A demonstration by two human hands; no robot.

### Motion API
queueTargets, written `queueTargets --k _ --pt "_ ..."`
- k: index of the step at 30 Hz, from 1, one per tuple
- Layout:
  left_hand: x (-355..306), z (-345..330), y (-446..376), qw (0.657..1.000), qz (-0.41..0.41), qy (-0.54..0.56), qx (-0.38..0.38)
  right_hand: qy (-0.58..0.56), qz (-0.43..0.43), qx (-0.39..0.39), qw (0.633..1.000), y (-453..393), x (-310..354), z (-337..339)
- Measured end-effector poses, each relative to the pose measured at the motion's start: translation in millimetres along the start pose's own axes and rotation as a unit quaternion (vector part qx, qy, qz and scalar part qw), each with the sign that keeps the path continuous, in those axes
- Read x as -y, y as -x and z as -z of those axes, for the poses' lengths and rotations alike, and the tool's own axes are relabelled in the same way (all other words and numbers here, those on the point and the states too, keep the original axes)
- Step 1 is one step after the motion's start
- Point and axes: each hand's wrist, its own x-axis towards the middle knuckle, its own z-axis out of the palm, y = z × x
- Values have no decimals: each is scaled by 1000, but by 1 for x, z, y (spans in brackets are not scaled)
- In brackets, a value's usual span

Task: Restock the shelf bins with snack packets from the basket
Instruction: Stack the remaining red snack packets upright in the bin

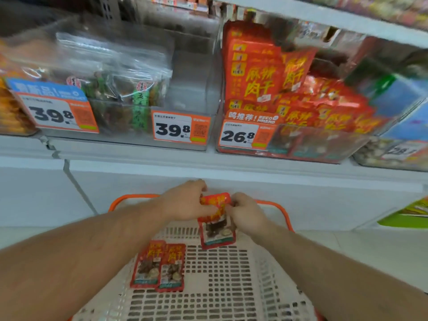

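Snack packet [216,222] pinched at its top edge by fingers of left hand [185,201] and right hand [245,213], hanging lengthwise over basket [275,206], matching red-packet bin [289,144] up at one o'clock, nearer the right.

Red packets [159,266] with yellow lettering; cream lattice basket [231,281], orange rim; orange-edged price tags [181,127]

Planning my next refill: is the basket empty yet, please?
No: two red packets lie in the basket; both hands hold another.
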Motion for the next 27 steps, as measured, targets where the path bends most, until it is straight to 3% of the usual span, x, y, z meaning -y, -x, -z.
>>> queueTargets --k 7,12,16,19,23,27 --pt "-52 51 8 982 -103 92 -128 -80 59 -23 995 22 59 82" --pt "-78 79 26 965 -167 74 -191 -105 176 -22 979 53 85 111" --pt "-96 90 37 929 -232 96 -272 -90 235 -84 964 63 95 129" --pt "-99 98 34 889 -277 109 -348 -115 282 -186 934 72 108 155" --pt "-90 98 20 869 -208 71 -442 -179 311 -319 877 78 127 194" --pt "-86 88 10 912 -125 37 -390 -212 288 -363 860 64 138 224"
